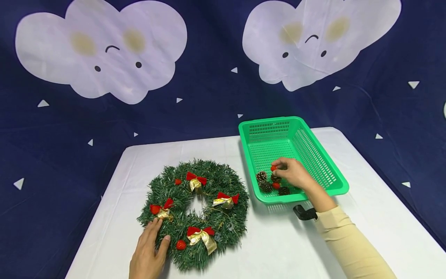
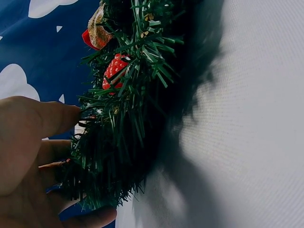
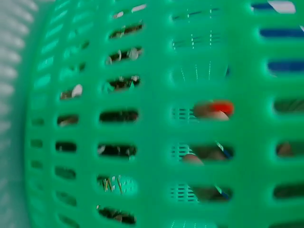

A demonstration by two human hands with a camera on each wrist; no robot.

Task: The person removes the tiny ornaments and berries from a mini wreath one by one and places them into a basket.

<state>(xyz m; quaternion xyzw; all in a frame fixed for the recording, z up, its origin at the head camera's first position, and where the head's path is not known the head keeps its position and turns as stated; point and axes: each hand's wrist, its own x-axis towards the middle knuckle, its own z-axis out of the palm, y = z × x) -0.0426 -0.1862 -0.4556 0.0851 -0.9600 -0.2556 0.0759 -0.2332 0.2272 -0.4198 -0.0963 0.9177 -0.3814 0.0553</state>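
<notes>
A green artificial wreath (image 1: 231, 217) with red-and-gold bows (image 1: 202, 236) and red strawberry ornaments (image 1: 180, 245) lies on the table's left half. My left hand (image 1: 148, 252) rests against its lower left edge; in the left wrist view, fingers (image 2: 59, 118) touch the green tinsel beside a strawberry (image 2: 115, 71). My right hand (image 1: 294, 172) reaches into the green basket (image 1: 341, 188) and pinches a red strawberry ornament (image 1: 273, 168). Below it lie several pine cones (image 1: 266, 186) and another red strawberry (image 1: 276, 186). Basket slots partly hide the right fingers in the right wrist view.
White cloth covers the table (image 1: 278, 248). A dark blue backdrop (image 1: 209, 77) with cloud shapes hangs behind it. A black wrist mount (image 1: 304, 212) under the right forearm sits close to the basket's front rim.
</notes>
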